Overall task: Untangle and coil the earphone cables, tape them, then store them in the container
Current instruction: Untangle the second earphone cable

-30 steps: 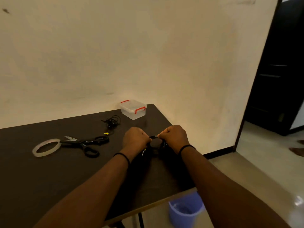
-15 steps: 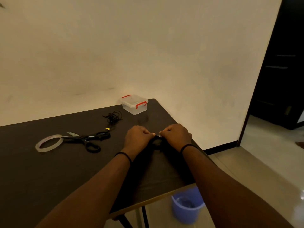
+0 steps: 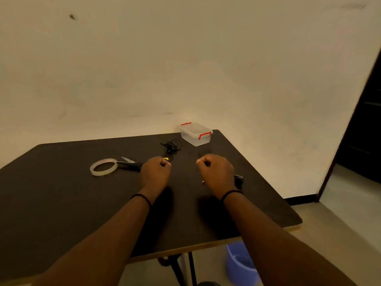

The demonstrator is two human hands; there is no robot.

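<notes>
Curling fingers [image 3: 165, 163] of both hands, apart over table [image 3: 61, 203]

two fists, left hand [image 3: 155, 171] and right hand [image 3: 215, 171], apart over dark table [image 3: 61, 203], tape roll [image 3: 103, 167], scissors [image 3: 129, 163], tangled earphones [image 3: 172, 146], lidded container [image 3: 196, 133]

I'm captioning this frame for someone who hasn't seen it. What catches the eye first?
Two fists, the left hand and right hand, held apart above the middle of the dark table. Behind them, a clear container with red latches sits at the far corner, a tangled black earphone cable beside it.
</notes>
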